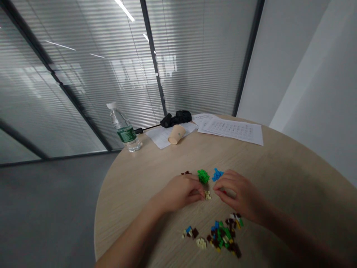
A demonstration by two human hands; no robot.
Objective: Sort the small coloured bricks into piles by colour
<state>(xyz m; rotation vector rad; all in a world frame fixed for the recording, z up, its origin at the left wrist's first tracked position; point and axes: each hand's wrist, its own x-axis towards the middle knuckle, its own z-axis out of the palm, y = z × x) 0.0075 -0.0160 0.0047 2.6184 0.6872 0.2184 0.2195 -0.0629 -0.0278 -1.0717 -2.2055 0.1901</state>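
My left hand (185, 190) is closed, its thumb and fingertips together at a small pile of cream toy bricks (208, 194); what it pinches is too small to tell. Just past its knuckles lie dark brown bricks (186, 172), partly covered by the hand. A green brick pile (203, 176) sits between the two hands. My right hand (237, 190) is curled with fingertips close together, beside a blue brick pile (217, 174). A bit of red (224, 192) shows under its fingers. Whether these hold a piece is hidden.
Nearer me lie a mixed brick heap (223, 236), a cream cluster (201, 243) and a few loose bricks (191, 232). Farther back on the round table (125, 193) are a water bottle (126, 132), a tipped paper cup (176, 134), printed sheets (234, 130) and a black bundle (178, 118).
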